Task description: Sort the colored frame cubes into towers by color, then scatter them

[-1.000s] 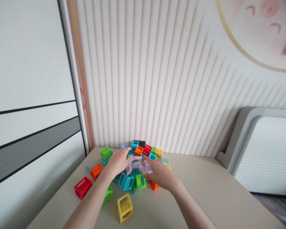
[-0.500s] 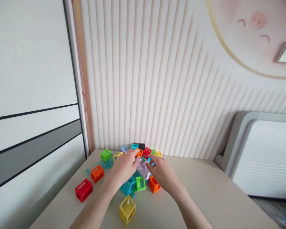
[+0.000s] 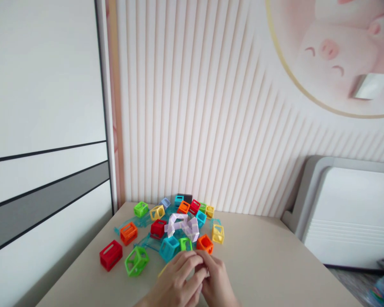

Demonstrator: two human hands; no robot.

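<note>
My left hand (image 3: 180,279) and my right hand (image 3: 216,275) meet at the table's front, fingers curled and touching. Whatever lies between them is hidden. A yellow hollow block (image 3: 161,271) peeks out behind my left hand. Just beyond the fingertips are a green hollow block (image 3: 185,244), an orange one (image 3: 205,244) and a blue one (image 3: 169,248). Behind these, an angular lilac segmented toy (image 3: 191,229) rests bent on the pile. To the left lie another green block (image 3: 136,261) and a red block (image 3: 111,255).
The pale tabletop (image 3: 259,251) carries several more coloured hollow blocks and see-through blue pieces, with a dark object (image 3: 187,198) by the ribbed wall (image 3: 185,106). A white cabinet (image 3: 45,230) borders the left side; a grey-white panel (image 3: 348,213) stands at right.
Both hands have drawn back from over the pile towards me and come together, fingers curling. The lilac toy and blocks under them now show. The camera view has shifted slightly.
</note>
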